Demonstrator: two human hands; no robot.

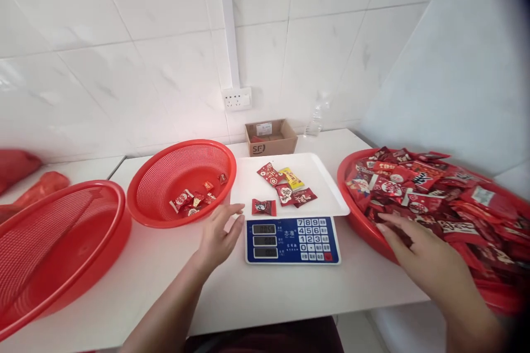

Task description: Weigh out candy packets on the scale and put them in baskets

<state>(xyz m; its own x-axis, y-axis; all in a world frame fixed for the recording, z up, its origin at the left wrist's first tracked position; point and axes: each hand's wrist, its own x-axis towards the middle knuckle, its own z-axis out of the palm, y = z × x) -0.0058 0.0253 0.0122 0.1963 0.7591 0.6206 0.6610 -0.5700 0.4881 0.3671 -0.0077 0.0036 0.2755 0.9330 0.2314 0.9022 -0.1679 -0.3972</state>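
Observation:
My left hand [220, 236] is beside the left edge of the scale's white tray [329, 187], thumb and fingers apart with nothing in them. Several small wrapped snack packets lie on that tray: red ones such as this dark red packet [264, 207], and a yellow packet [292, 177]. Below the tray is the scale's blue panel [292, 240] with keys and digit displays. My right hand [428, 251] reaches over the near left side of a red basket [345, 176] heaped with red snack packets [420, 202]. Its fingers are stretched out at the packets, and none appears gripped.
A red mesh basket [144, 176] left of the scale has several packets at its bottom. Another red basket [83, 265] stands at far left. Behind the scale are a small cardboard box [271, 147] and a clear plastic piece [315, 120]. A socket [237, 99] is on the tiled wall.

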